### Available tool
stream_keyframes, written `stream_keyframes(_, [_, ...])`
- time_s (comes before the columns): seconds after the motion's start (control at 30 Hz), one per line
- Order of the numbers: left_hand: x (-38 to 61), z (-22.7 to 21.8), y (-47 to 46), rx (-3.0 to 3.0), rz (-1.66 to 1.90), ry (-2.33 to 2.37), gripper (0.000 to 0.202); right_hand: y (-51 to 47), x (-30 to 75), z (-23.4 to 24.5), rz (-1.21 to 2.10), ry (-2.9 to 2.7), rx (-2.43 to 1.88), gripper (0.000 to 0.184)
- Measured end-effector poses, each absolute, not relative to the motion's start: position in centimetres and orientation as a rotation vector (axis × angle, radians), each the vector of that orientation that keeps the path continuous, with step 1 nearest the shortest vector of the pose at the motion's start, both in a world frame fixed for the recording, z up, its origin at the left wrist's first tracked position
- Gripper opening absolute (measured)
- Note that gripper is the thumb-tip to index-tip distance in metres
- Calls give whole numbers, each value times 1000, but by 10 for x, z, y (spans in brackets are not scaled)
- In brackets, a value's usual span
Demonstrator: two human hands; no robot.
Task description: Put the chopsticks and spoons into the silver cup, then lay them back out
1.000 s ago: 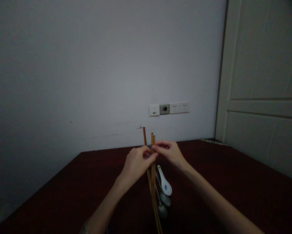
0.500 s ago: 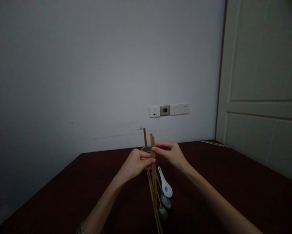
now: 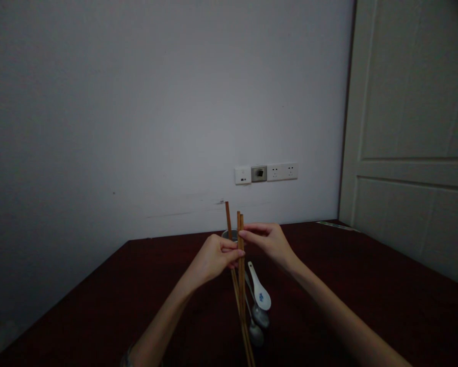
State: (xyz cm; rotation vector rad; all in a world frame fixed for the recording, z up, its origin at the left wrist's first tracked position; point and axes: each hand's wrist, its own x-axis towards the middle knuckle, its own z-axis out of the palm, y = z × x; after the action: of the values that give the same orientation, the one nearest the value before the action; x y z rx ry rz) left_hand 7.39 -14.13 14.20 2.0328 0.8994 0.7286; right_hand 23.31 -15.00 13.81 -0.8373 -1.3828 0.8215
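Two long, slim, light-brown wooden chopsticks (image 3: 242,278) stand nearly upright side by side between the two hands, above a dark reddish-brown bench (image 3: 168,275). The left hand (image 3: 212,259) pinches them partway up, thumb across the near side, its fingers closed narrowly on them. The right hand (image 3: 272,242) grips the same pair nearer the top, with thumb and forefinger tips drawn together on the sticks. Whether the lower ends touch the bench, I cannot tell.

Just behind the left hand shows the rim of a grey round cup (image 3: 234,232) (most of its body is hidden by that hand). A single reddish-brown wooden chopstick (image 3: 228,218) rises from it, leaning slightly left. More thin, pale-brown chopsticks (image 3: 247,344) lie on the bench below the held pair, running toward the near edge of the view.

Just to the right of these lie a white ceramic spoon with a blue mark in its bowl (image 3: 262,296), a grey metal spoon (image 3: 261,317) partly beneath it, and a second grey metal spoon (image 3: 256,335) nearest the person.
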Motion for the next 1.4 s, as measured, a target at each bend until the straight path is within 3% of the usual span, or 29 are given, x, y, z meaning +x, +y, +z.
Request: stream_keyframes(1.4, [77, 137, -140, 2017, 718, 857, 23, -145, 235, 134, 771, -1407, -833, 25])
